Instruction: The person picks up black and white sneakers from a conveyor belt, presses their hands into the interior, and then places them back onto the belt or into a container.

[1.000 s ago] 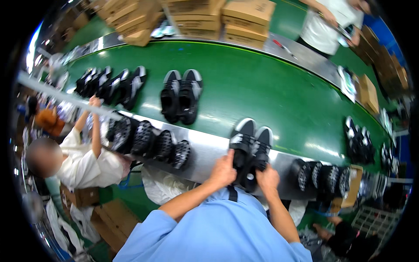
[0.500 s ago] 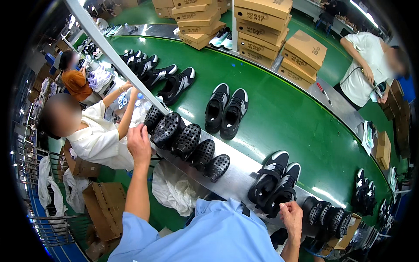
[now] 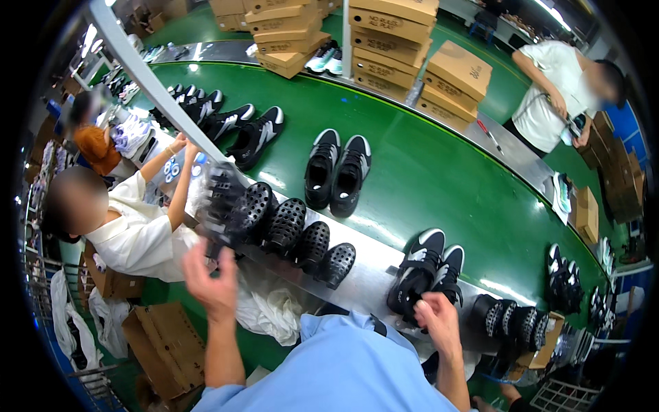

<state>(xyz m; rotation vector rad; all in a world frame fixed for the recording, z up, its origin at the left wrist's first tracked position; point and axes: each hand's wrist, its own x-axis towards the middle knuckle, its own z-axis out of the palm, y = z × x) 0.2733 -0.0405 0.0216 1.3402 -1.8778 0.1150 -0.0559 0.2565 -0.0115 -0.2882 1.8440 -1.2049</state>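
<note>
My left hand (image 3: 211,283) is at the left end of the metal bench edge, thumb and fingers apart. Just beyond its fingertips, a black perforated foot-shaped form (image 3: 224,202) is smeared by motion; I cannot tell whether they touch. Similar forms (image 3: 285,225) lie in a row to the right along the edge. My right hand (image 3: 441,321) has its fingers curled in a pinch over the heel end of a pair of black sneakers with grey-white toes (image 3: 417,271). What those fingers hold, if anything, is hidden. Another black pair (image 3: 338,172) stands on the green belt ahead.
More black sneakers (image 3: 257,136) line the belt at far left. Stacked shoe boxes (image 3: 391,41) stand beyond it. More perforated forms (image 3: 511,323) lie at right by a carton. A co-worker in white (image 3: 141,223) reaches in at left, near a slanted post (image 3: 147,82). Another person (image 3: 549,96) works across.
My left hand has drawn back toward me from the row of forms, and a form there is now blurred. My right hand has shifted left and forward over the sneaker heels.
</note>
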